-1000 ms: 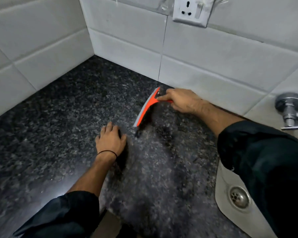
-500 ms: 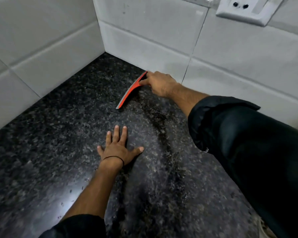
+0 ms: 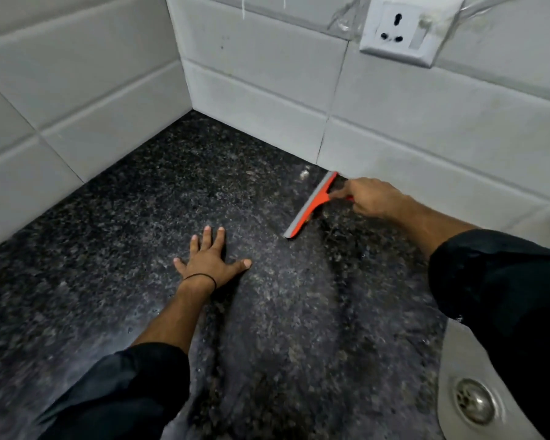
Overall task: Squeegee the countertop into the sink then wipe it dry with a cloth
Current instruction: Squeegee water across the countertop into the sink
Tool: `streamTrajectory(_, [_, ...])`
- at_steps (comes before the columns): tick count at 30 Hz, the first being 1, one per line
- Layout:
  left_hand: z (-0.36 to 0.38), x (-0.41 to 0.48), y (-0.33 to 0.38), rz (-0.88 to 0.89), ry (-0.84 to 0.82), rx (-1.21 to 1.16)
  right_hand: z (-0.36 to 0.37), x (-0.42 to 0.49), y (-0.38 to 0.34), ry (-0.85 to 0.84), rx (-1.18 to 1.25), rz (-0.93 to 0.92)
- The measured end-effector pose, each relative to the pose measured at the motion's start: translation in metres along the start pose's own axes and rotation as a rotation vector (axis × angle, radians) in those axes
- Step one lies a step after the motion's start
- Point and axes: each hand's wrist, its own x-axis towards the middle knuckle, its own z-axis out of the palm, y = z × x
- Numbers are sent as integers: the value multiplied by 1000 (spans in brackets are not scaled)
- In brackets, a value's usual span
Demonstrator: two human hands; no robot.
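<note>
An orange squeegee (image 3: 311, 204) with a grey rubber blade stands on the dark speckled granite countertop (image 3: 140, 217), its far end close to the back wall. My right hand (image 3: 372, 198) grips its short handle. My left hand (image 3: 208, 260) lies flat on the countertop with fingers spread, to the left of and nearer than the blade. Wet streaks run across the stone toward the white sink (image 3: 451, 360) at the lower right, where the metal drain (image 3: 473, 404) shows. No cloth is in view.
White tiled walls (image 3: 77, 90) meet in a corner at the back left. A white wall socket (image 3: 407, 30) sits above the counter at the upper right. My dark right sleeve covers part of the sink.
The squeegee has been pulled from the far corner area rightward along the back wall toward the sink. My left hand stays flat on the stone. The sink drain is back in view.
</note>
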Motion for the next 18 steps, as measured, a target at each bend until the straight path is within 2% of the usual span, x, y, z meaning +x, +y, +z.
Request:
streamTrajectory(3, [5,-13,21,27,74,30,23,-54,57,-14,-22,113])
streamTrajectory(6, [26,-39,63,172,138,13,44,-119,99,-19,-8,238])
streamTrajectory(9, [61,-73,107,339,83,17,64,-177,134,-39,38,379])
streamTrajectory(12, [96,-104,139,434,-8,59,73,-240,143,-50,90,488])
streamTrajectory(18, [138,-137,154,315,-114,182,71,-304,129,-23,78,475])
